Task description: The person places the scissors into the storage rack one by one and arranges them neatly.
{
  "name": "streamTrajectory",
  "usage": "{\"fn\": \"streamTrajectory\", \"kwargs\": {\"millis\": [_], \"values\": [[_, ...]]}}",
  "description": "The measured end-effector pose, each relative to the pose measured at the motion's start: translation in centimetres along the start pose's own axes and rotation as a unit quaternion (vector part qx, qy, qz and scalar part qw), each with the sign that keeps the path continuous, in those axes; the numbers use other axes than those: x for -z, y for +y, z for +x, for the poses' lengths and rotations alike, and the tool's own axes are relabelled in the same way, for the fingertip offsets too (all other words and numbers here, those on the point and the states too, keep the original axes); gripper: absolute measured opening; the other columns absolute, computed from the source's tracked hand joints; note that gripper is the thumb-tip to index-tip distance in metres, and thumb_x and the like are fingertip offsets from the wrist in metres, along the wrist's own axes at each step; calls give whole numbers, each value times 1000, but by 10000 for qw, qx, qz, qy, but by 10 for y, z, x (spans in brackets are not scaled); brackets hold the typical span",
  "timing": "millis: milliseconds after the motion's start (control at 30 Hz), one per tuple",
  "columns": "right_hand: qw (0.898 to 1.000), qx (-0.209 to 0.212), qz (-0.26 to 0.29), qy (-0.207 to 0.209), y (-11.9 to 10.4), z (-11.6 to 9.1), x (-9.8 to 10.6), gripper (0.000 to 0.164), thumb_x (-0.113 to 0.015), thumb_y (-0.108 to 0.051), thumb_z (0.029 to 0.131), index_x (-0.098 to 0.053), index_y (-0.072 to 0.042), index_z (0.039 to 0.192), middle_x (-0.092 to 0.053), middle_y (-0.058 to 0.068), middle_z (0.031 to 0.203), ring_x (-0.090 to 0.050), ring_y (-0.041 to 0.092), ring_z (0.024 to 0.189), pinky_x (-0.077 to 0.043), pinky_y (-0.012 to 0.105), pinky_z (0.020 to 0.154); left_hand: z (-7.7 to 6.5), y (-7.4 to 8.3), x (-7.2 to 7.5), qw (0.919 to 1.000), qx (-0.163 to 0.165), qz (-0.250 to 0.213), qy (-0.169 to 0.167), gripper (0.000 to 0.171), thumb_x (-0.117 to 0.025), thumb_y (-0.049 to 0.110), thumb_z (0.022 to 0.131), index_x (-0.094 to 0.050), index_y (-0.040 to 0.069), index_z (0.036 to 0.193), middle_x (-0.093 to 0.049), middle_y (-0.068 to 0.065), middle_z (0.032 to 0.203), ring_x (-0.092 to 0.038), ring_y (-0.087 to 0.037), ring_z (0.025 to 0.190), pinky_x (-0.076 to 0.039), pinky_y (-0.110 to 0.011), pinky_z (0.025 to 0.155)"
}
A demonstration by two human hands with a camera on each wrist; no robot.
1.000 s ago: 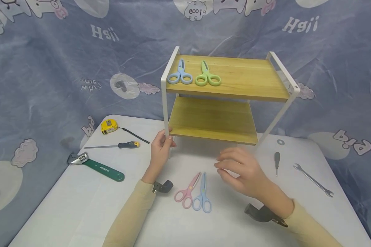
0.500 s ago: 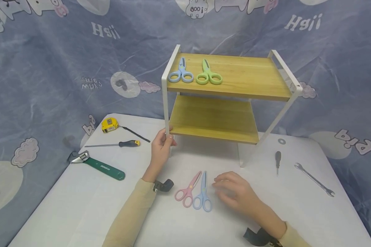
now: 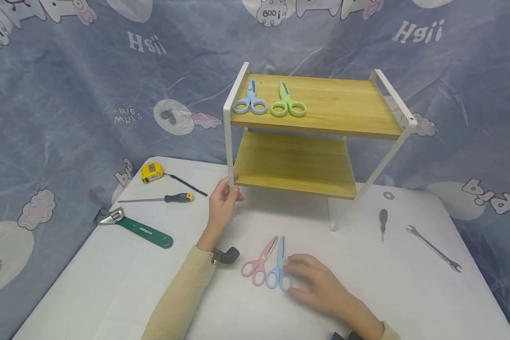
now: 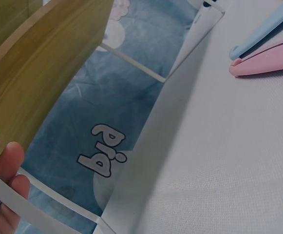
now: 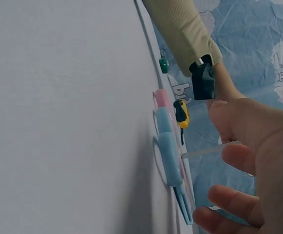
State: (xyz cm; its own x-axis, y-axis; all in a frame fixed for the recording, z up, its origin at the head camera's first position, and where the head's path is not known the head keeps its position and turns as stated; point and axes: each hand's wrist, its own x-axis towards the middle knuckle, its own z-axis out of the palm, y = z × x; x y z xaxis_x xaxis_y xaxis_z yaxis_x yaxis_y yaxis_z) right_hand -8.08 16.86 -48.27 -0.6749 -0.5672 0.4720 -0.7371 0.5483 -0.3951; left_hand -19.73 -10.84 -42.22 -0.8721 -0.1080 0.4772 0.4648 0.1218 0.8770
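Note:
My left hand grips the white front-left leg of a two-tier wooden shelf; in the left wrist view its fingers curl round the leg. My right hand hovers just right of the blue scissors on the table, fingers apart and loosely bent. In the right wrist view a gap shows between those fingers and the blue scissors. Pink scissors lie to their left, blades pointing away from me. On the top tier lie light-blue scissors and green scissors.
At left lie a yellow tape measure, a long screwdriver and a green-handled adjustable wrench. At right are a washer, a small screwdriver and a double-ended wrench. A patterned curtain hangs behind.
My right hand has moved down and toward me, from in front of the lower tier to beside the blue scissors. My left hand stays on the shelf leg.

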Motion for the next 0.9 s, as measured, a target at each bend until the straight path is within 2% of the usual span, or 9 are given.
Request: {"fn": "streamTrajectory", "kwargs": {"millis": [100,233,333,500,667,900], "values": [[10000,22,8,-40,0,-1,-2,49,-89,-20,72,-73,-19,118,-68,4,125,-65,23,116,-55,32,99,2,-11,-1,10000,40,6,-3,33,-49,-5,101,-56,-9,133,-64,-33,83,-69,-33,74,-63,-27,77],[9999,54,67,-69,0,-2,-3,48,-89,-21,72,-73,-19,118,-68,4,125,-66,23,114,-56,36,97,5,-30,-3,9999,96,32,19,35,-49,-5,101,-54,-8,135,-65,-34,87,-69,-33,74,-62,-27,77],[9999,62,99,-87,1,-3,-4,48,-89,-21,72,-73,-20,118,-68,3,124,-66,22,113,-57,38,95,4,-34,-3,9999,87,10,49,35,-50,-4,101,-55,-5,136,-66,-32,87,-70,-25,73,-62,-26,77],[9999,25,115,-116,0,-4,-6,49,-89,-21,71,-73,-20,117,-68,3,124,-66,23,114,-58,40,94,3,-37,-2,9999,-79,-90,76,33,-53,-2,101,-59,-2,133,-66,-27,81,-67,-9,71,-63,-27,76],[9995,-115,-66,-272,-4,-7,-8,49,-89,-27,70,-74,-21,117,-69,2,125,-65,24,114,-56,44,94,2,-37,-1,9997,-220,-109,53,33,-51,-1,100,-58,-3,133,-64,-28,78,-64,-2,70,-62,-24,74],[9992,95,-272,-271,0,-11,-16,48,-89,-32,69,-75,-25,114,-70,0,124,-63,20,113,-53,41,92,2,-34,-2,9999,-33,-93,67,34,-52,-2,101,-58,-2,134,-66,-29,82,-66,-7,71,-60,-20,75]]}}
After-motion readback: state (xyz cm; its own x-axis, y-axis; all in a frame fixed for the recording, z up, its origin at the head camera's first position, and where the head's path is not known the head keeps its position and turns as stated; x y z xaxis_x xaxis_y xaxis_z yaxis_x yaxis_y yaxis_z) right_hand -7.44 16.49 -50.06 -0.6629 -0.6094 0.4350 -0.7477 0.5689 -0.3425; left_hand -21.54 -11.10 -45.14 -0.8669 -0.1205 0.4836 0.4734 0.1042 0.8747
